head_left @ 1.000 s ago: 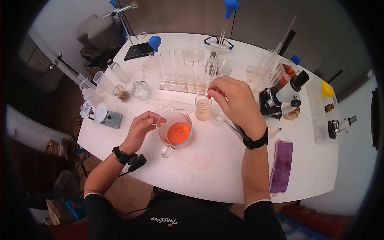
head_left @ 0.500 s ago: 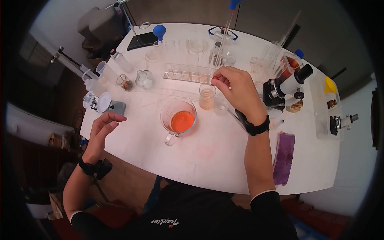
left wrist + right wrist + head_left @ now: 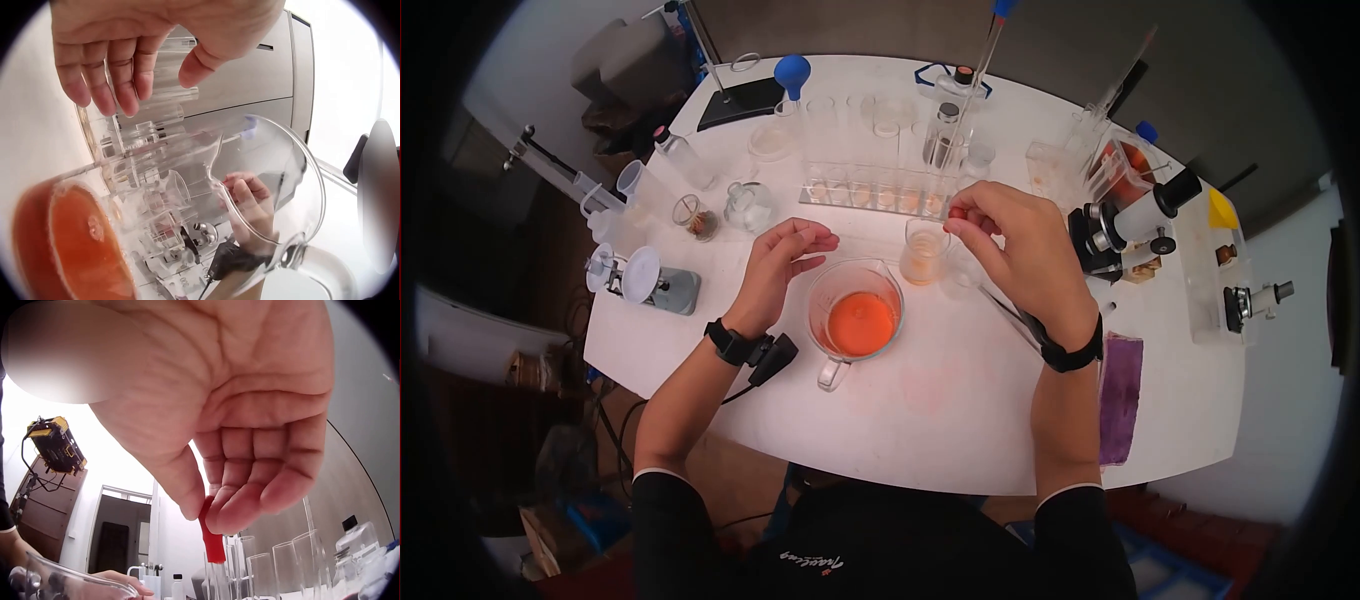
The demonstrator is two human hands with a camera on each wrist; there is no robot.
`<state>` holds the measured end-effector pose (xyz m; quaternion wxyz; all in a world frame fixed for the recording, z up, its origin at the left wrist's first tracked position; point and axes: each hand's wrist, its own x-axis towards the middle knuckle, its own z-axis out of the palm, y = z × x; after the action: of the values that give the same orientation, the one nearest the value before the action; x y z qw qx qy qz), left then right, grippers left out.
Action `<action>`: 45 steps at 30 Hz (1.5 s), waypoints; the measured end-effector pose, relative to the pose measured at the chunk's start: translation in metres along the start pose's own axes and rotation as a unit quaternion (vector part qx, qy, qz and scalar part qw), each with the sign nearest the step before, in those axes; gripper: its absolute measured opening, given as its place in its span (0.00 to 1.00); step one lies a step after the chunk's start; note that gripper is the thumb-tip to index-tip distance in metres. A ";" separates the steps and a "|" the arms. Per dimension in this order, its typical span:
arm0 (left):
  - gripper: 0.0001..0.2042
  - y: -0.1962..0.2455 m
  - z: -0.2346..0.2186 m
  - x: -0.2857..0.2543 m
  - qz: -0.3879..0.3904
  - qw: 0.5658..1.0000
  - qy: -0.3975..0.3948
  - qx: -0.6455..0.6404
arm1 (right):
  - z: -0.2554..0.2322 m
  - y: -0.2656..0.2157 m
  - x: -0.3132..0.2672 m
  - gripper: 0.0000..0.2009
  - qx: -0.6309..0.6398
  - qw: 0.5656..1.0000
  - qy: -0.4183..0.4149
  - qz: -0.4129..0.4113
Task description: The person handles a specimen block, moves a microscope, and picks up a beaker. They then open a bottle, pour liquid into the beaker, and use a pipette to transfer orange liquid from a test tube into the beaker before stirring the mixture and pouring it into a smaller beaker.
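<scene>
My right hand pinches a red rubber dropper top between thumb and fingertips, with a glass tube below it in the right wrist view. Just left of and below those fingers stands a small beaker with pale orange liquid. A glass measuring jug holds orange-red liquid, its handle toward the front edge. Above and left of its rim, my left hand hovers with loosely bent fingers, holding nothing. The left wrist view shows this hand apart from the jug.
Behind the beaker is a rack of glass tubes. A balance, glass jar and bottle stand left. To the right are a microscope and a purple cloth. Tweezers lie partly under my right wrist.
My left hand moved off left from beside the jug, then came back to above its left rim. My right hand keeps its pinch on the red dropper top near the beaker.
</scene>
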<state>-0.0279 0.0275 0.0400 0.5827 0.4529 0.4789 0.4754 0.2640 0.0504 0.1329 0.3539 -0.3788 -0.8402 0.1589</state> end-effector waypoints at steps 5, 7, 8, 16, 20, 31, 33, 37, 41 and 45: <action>0.12 -0.015 -0.001 0.024 0.012 0.999 -0.005 -0.051 | -0.002 -0.003 0.000 0.05 0.001 1.000 0.026 0.008; 0.12 -0.025 -0.004 0.027 0.002 0.997 -0.009 -0.082 | -0.001 -0.005 0.000 0.06 -0.002 0.999 0.041 0.004; 0.11 -0.031 -0.004 0.027 -0.006 0.995 -0.013 -0.096 | -0.001 -0.007 0.001 0.06 -0.009 0.999 0.045 0.002; 0.09 -0.045 -0.013 0.029 0.012 0.990 -0.018 -0.139 | -0.007 -0.024 -0.001 0.08 0.025 0.990 0.133 0.045; 0.08 -0.048 -0.012 0.027 0.035 0.995 -0.031 -0.086 | -0.002 -0.038 -0.010 0.10 0.117 0.982 0.137 0.063; 0.09 -0.044 -0.020 0.022 0.038 0.995 -0.041 -0.078 | 0.060 -0.061 0.003 0.10 0.016 0.980 -0.170 -0.099; 0.09 -0.045 -0.019 0.022 0.039 0.995 -0.050 -0.076 | 0.068 -0.058 0.002 0.09 -0.010 0.977 -0.178 -0.114; 0.10 -0.044 -0.020 0.021 0.034 0.994 -0.058 -0.082 | 0.075 -0.060 0.009 0.08 -0.038 0.965 -0.219 -0.138; 0.09 -0.044 -0.019 0.021 0.031 0.995 -0.058 -0.074 | 0.086 -0.062 0.016 0.08 -0.029 0.963 -0.204 -0.172; 0.09 -0.043 -0.018 0.022 0.031 0.996 -0.061 -0.059 | 0.085 -0.060 0.013 0.08 -0.025 0.967 -0.200 -0.153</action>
<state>-0.0388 0.0443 -0.0070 0.6214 0.4605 0.3995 0.4921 0.1661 0.0203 0.1115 0.1886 -0.2154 -0.9456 0.1544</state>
